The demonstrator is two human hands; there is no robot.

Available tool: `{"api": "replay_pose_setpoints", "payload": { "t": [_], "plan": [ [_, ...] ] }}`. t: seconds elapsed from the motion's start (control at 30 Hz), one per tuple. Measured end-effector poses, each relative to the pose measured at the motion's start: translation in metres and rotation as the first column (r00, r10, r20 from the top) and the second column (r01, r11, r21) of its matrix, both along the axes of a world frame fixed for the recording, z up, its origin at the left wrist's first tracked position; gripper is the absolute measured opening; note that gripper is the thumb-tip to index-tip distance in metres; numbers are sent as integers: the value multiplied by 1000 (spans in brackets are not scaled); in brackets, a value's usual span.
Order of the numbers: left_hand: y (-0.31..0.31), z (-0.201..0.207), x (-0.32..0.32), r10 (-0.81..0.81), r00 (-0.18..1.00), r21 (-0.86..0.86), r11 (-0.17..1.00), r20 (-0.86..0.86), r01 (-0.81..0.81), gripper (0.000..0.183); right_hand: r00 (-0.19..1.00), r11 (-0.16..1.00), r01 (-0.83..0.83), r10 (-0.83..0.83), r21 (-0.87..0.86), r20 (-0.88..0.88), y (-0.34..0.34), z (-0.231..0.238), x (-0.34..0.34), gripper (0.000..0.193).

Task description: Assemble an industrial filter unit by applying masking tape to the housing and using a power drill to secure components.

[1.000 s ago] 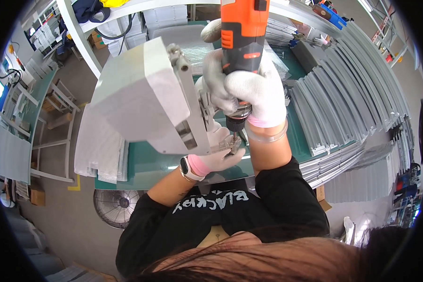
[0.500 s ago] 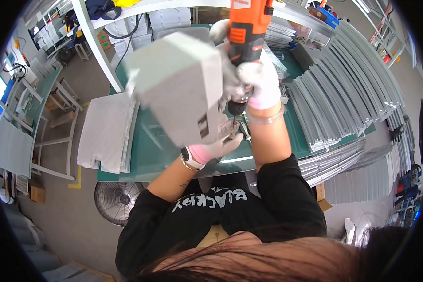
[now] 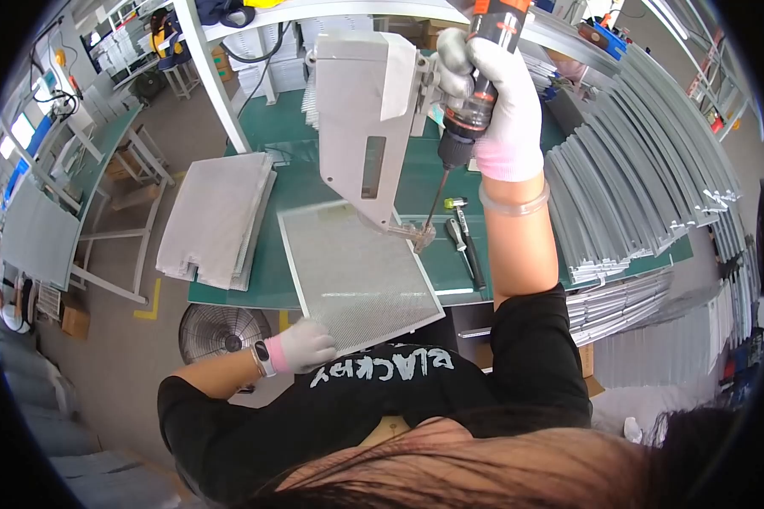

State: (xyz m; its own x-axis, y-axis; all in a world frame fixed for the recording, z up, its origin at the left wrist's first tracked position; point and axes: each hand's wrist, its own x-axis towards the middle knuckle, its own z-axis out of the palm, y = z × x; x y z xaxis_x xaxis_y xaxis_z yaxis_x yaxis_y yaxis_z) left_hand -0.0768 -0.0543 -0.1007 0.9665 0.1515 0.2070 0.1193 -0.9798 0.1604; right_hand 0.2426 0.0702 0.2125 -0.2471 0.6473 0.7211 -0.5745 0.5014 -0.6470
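On the green table (image 3: 297, 280), the mesh filter panel (image 3: 356, 271) now lies flat where a moment ago a grey housing was tilted up. Left hand (image 3: 307, 343), gloved, presses the panel's near corner, fingers curled on its edge. Right hand (image 3: 497, 102) is raised far, clenched round the orange power screwdriver (image 3: 475, 93), bit pointing down at the panel's far right corner beside the grey bracket (image 3: 365, 127).

I see a mesh panel (image 3: 356, 276) lying on the table (image 3: 297, 182) straight ahead, its near corner past the table edge. A stack of sheets (image 3: 216, 216) lies left of it, hand tools (image 3: 465, 246) right of it, and fanned metal strips (image 3: 637, 187) farther right. A floor fan (image 3: 221, 332) sits below the table's near edge.
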Motion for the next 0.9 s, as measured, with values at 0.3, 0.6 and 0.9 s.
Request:
{"api": "replay_pose_setpoints", "payload": {
  "t": [0.3, 0.6, 0.9],
  "plan": [
    [66, 91, 67, 664, 450, 319, 319, 596, -893, 42, 995, 990, 100, -101, -98, -12, -21, -23, -10, 56],
    [32, 95, 130, 670, 705, -216, 742, 231, -635, 21, 988, 973, 138, -149, -186, -44, -38, -38, -8, 65],
    [2, 101, 136, 631, 712, -174, 773, 310, -610, 23, 979, 951, 188, -201, -246, -30, -53, -77, -14, 79]
  ]
}}
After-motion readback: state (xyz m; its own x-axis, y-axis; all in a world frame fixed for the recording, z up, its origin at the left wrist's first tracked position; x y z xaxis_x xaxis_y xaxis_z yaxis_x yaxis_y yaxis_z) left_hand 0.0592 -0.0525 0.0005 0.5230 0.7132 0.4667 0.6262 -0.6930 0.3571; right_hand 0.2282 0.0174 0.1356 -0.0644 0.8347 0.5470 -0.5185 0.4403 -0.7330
